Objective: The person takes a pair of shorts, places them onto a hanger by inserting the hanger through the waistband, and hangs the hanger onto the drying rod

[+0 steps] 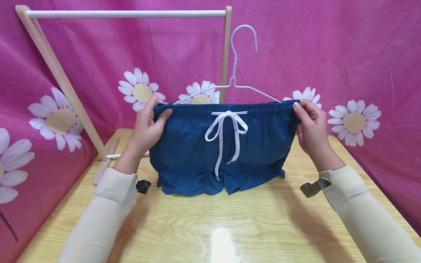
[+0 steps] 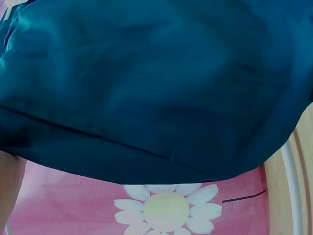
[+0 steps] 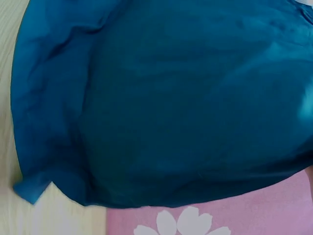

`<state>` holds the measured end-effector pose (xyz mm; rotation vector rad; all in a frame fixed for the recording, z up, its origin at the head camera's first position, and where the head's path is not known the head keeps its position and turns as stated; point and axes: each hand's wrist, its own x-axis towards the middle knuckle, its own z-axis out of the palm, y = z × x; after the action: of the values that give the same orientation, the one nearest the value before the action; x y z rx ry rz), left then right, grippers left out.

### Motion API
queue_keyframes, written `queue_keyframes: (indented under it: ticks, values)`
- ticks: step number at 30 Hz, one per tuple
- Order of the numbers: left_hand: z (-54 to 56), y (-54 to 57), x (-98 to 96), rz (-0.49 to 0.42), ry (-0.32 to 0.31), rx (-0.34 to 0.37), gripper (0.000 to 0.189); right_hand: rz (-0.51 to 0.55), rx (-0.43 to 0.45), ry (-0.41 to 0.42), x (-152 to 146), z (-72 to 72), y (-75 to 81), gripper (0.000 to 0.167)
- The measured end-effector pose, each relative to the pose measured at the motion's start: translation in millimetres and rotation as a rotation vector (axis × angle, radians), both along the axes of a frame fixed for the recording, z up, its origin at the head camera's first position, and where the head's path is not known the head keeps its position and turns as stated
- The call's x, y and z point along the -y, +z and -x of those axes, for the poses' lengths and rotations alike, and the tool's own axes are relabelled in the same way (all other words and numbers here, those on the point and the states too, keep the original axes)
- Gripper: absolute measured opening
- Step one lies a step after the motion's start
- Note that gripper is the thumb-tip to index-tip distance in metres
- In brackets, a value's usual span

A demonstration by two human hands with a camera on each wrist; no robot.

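Observation:
Dark blue shorts [image 1: 190, 142] with a white drawstring bow [image 1: 228, 115] hang stretched between my hands over the table. My left hand [image 1: 148, 124] pinches the waistband at its left end, thumb in front. At the right end, my right hand [image 1: 310, 126] grips the waistband the same way. A white wire hanger [image 1: 234, 69] rises out of the waist, hook upward; its lower part is hidden inside the shorts. Blue cloth of the shorts [image 2: 161, 93] fills most of the left wrist view, and the shorts [image 3: 195, 107] fill the right wrist view too.
A clothes rack with wooden legs [image 1: 62, 80] and a white top bar [image 1: 125, 14] stands at the back left of the wooden table [image 1: 184, 223]. Pink cloth [image 1: 296, 44] with white daisies surrounds the table at the back and sides.

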<state>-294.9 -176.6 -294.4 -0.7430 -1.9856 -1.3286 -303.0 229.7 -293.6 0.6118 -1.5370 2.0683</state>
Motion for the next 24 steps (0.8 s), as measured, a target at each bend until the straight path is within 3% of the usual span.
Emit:
queue_keyframes:
  ticks: [6,12,16,24]
  values:
    - [-0.3,-2.5,-1.2,0.029,0.019,0.014,0.015,-0.047,-0.013,0.0,-4.8,-1.4,3.8,0.016]
    - [2.2,-2.8,-3.9,0.158,0.051,-0.061,0.022,-0.091,-0.073,-0.059,-9.8,-5.3,11.9,0.014]
    - [2.8,-1.0,-8.8,0.143,0.049,-0.092,0.02,-0.13,-0.061,-0.061,-14.5,-4.6,13.7,0.013]
    - [-2.3,-1.0,-14.3,0.102,0.145,-0.096,0.019,-0.61,0.009,-0.272,-26.9,-2.1,0.9,0.017]
